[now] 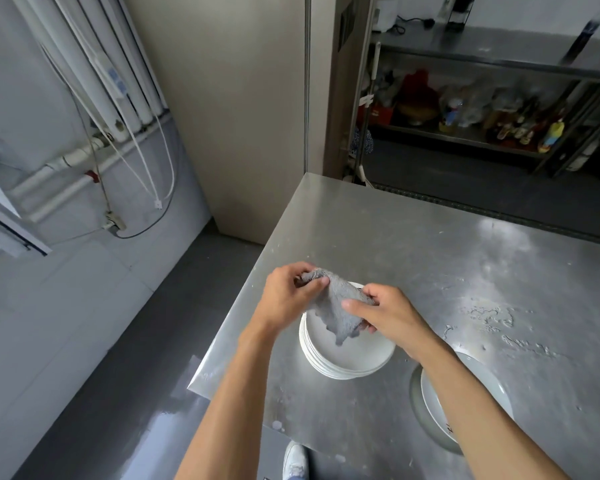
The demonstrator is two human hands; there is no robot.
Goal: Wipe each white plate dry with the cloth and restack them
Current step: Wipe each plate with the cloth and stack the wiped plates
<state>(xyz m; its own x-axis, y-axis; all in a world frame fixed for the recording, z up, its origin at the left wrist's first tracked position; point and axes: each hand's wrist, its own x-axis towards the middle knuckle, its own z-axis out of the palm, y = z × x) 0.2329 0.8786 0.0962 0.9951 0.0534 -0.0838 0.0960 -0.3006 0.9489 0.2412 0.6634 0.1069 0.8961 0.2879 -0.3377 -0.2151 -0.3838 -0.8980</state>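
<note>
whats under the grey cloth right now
The cloth, held up by the left hand and right hand, hangs over a stack of white plates on the steel table. Cloth and hands hide the top plate's far part.

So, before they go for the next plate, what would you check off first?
1. Grip on the cloth: ok. The left hand and right hand both hold it.
2. Cloth clear of the stack of plates: cannot tell. Its tip hangs right over the top plate.
3. Stack steady: ok. It sits neat and flat on the table.
4. Table dry: not ok. Water drops lie to the right.
5. Single plate at the right free to reach: not ok. The right forearm crosses over it.
6. Top plate dry: cannot tell.
</note>
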